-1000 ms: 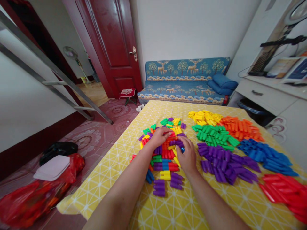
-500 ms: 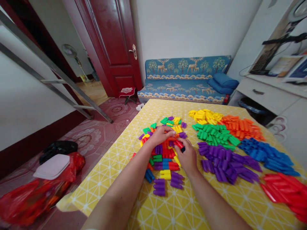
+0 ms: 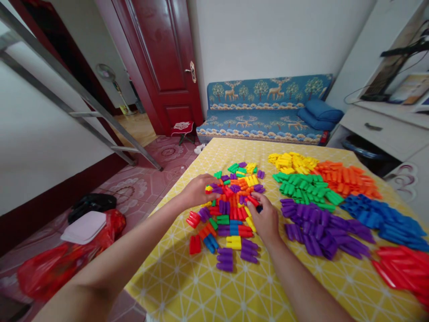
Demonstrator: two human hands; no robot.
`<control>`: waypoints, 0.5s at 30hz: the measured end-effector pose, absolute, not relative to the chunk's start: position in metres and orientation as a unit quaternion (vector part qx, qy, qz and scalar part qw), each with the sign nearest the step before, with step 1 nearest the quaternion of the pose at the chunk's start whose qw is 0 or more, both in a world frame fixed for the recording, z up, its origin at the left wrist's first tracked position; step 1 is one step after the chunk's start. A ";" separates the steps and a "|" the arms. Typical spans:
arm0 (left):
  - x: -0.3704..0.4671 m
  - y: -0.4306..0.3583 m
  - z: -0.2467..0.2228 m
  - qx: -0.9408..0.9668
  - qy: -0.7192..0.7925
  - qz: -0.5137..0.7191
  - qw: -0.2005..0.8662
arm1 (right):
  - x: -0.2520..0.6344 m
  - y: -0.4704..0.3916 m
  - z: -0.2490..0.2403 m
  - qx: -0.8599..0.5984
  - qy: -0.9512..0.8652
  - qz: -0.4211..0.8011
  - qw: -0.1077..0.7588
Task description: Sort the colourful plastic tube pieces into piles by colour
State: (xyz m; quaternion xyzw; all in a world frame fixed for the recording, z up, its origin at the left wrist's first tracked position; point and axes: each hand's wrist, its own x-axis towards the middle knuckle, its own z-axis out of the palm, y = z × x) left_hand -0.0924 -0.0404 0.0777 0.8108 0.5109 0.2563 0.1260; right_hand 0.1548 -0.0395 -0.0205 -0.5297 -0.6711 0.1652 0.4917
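A mixed pile of plastic building blocks (image 3: 229, 230) in several colours, tube-shaped and joined side by side, lies on the yellow patterned tablecloth (image 3: 187, 286). At the pile's left edge is my left hand (image 3: 197, 193), its fingers and thumb apart around a purple block (image 3: 216, 189); whether it touches the block I cannot tell. My right hand (image 3: 267, 219), on the pile's right side, pinches a red block (image 3: 251, 200) between thumb and fingers. Something dark blue shows beneath those fingers, partly hidden.
Sorted heaps stand to the right: yellow (image 3: 293, 163), green (image 3: 303, 188), orange (image 3: 346, 179), purple (image 3: 321, 228), blue (image 3: 385, 219) and red (image 3: 402, 270). Beyond the table is a blue sofa (image 3: 254, 118). A red plastic bag (image 3: 50, 273) lies on the floor at left.
My left hand has left the red block near my right hand and moved left to the pile's edge. My right hand keeps the red block. The view has shifted slightly.
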 end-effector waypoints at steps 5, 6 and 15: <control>-0.114 -0.068 0.015 0.747 0.612 0.222 0.133 | 0.155 -0.037 -0.021 -0.544 -0.654 0.128 0.510; -0.109 -0.068 0.006 0.740 0.619 0.226 0.131 | 0.156 -0.036 -0.022 -0.547 -0.652 0.118 0.512; -0.052 0.002 0.008 0.716 0.628 0.271 0.142 | 0.164 -0.030 -0.024 -0.523 -0.638 0.131 0.550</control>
